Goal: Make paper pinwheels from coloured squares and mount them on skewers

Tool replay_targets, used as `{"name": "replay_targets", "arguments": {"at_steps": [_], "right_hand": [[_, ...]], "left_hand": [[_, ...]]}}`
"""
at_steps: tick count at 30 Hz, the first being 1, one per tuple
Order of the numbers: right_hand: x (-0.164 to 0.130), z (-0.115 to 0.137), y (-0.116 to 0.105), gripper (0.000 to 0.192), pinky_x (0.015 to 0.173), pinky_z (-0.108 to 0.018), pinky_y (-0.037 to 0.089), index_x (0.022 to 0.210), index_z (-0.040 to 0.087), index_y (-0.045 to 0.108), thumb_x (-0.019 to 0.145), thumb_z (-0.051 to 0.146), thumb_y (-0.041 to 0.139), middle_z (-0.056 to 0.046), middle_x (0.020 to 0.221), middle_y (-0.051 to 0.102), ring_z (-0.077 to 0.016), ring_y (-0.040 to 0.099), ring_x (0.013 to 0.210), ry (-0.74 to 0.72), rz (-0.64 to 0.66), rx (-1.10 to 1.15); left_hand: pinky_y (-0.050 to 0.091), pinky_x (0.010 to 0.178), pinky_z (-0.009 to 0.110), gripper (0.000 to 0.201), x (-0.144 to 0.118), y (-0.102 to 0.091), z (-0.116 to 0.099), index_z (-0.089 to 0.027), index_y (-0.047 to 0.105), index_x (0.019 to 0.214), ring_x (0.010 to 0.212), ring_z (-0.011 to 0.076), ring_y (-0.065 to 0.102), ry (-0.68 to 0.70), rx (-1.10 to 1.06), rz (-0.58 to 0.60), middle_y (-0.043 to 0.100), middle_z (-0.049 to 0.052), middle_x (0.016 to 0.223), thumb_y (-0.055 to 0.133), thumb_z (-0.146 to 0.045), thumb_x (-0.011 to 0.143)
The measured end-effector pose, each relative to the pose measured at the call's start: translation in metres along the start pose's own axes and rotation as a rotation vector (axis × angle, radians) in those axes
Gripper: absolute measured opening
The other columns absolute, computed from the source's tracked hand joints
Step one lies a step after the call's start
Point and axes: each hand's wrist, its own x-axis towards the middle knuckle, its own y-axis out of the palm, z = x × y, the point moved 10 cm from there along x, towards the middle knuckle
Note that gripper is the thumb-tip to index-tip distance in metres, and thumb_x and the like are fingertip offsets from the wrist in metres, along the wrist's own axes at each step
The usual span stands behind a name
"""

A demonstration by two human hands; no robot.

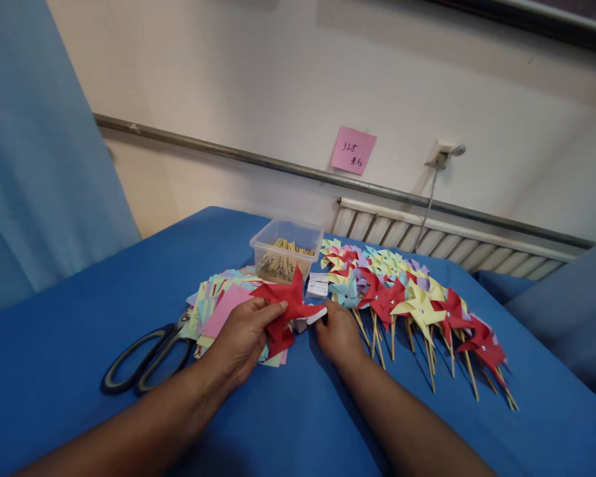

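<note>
A red paper pinwheel is pinched between the thumb and fingers of my left hand, above a pile of coloured paper sheets. My right hand is curled closed just right of the pinwheel. A small white piece sticks out at its fingertips; its kind cannot be made out. Just beyond lies a small white box with print on it. Large black-handled scissors rest to the left, their blades partly hidden by the paper.
Behind the paper stands a clear plastic tub of thin wooden sticks. Many finished pinwheels on sticks lie in rows at right on the blue cloth. A wall rail, radiator and blue curtains border the table.
</note>
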Motion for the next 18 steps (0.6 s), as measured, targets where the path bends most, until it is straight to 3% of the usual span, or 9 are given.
{"name": "replay_targets", "arguments": {"at_steps": [10, 15, 18], "right_hand": [[0.004, -0.021, -0.002, 0.016, 0.056, -0.026, 0.033, 0.093, 0.019, 0.061, 0.078, 0.02, 0.056, -0.006, 0.077, 0.072, -0.0214, 0.065, 0.07, 0.178, 0.015, -0.018], [0.004, -0.022, 0.001, 0.027, 0.055, -0.026, 0.033, 0.107, 0.018, 0.06, 0.081, 0.022, 0.055, -0.006, 0.077, 0.072, -0.0208, 0.066, 0.07, 0.169, 0.038, 0.013], [0.002, -0.019, 0.004, 0.024, 0.055, -0.025, 0.033, 0.103, 0.02, 0.062, 0.079, 0.021, 0.056, -0.004, 0.075, 0.071, -0.02, 0.065, 0.069, 0.149, 0.06, 0.019]], "left_hand": [[0.049, 0.06, 0.024, 0.014, 0.002, -0.012, 0.004, -0.012, 0.067, 0.073, 0.058, 0.014, 0.063, -0.019, 0.011, -0.116, 0.071, 0.004, 0.065, 0.075, -0.02, 0.065], [0.049, 0.06, 0.026, 0.016, 0.003, -0.012, 0.006, -0.011, 0.065, 0.069, 0.057, 0.0144, 0.061, -0.018, 0.033, -0.109, 0.068, 0.003, 0.061, 0.075, -0.022, 0.065], [0.05, 0.06, 0.027, 0.016, 0.003, -0.013, 0.007, -0.011, 0.066, 0.07, 0.057, 0.0149, 0.062, -0.017, 0.036, -0.111, 0.069, 0.005, 0.064, 0.075, -0.023, 0.065]]}}
